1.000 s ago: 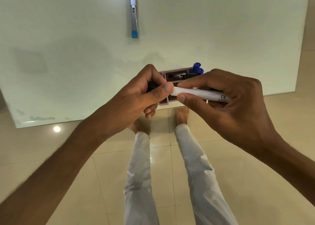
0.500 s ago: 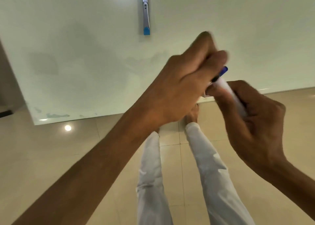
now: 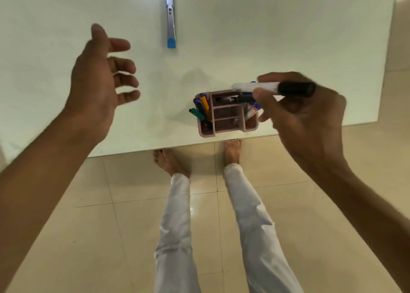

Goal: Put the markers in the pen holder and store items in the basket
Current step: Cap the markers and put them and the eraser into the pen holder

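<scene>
A pink pen holder (image 3: 228, 124) with several compartments stands near the front edge of the white table (image 3: 221, 37). Green, blue and yellow pens lean in its left slot, and markers with blue caps stand in its right slot. My right hand (image 3: 304, 119) holds a white marker with a black cap (image 3: 273, 87) level, just above and to the right of the holder. My left hand (image 3: 99, 79) hovers over the table far to the left, fingers spread, holding nothing.
A long silver tool with a blue tip (image 3: 170, 15) lies at the back middle of the table. My legs in white trousers and bare feet (image 3: 231, 150) stand on a beige tiled floor right below the table's front edge.
My left hand has let go of the marker and swung away to the left, opening. My right hand keeps the marker, now capped in black, and has moved right of the holder.
</scene>
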Motion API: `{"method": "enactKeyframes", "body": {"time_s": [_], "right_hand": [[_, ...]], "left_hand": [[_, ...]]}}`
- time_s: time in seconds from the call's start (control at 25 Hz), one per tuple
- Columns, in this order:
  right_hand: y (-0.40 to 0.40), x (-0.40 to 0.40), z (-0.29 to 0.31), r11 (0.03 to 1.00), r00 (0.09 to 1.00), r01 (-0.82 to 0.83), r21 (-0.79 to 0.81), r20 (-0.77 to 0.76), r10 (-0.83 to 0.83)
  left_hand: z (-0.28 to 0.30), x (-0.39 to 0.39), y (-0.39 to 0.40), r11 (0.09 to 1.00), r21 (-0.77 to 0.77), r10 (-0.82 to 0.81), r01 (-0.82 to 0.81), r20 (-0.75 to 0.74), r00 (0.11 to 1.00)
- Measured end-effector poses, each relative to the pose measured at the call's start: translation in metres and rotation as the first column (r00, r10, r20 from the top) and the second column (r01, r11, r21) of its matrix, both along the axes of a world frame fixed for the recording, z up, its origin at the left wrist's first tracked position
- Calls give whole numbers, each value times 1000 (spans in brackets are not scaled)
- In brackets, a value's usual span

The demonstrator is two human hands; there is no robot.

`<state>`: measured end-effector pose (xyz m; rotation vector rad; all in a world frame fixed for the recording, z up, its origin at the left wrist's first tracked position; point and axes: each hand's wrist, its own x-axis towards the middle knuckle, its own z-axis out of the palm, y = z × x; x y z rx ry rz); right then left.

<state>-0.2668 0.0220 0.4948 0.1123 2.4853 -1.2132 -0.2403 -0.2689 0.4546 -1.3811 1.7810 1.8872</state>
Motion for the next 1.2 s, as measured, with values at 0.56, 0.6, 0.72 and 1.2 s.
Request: {"method": "enactKeyframes", "body": {"time_s": [0.56,0.6,0.72,1.2], "right_hand": [[10,-30,-39,891,932,-321,321,-63,358],[9,-35,-39,896,933,-302,325,-93,348],[-4,-67,-53,924,929,-210,321,-228,291],[-71,-159,-115,546,689,-640,541,89,720]], "left_hand": [[-17,-3,16,987,124,86,-99,104,991],[-19,-3,15,988,117,86,-100,119,989],[-27,-1,13,989,115,76,-92,136,988],[-34,0,15,981,167,75,-104,170,983]]}}
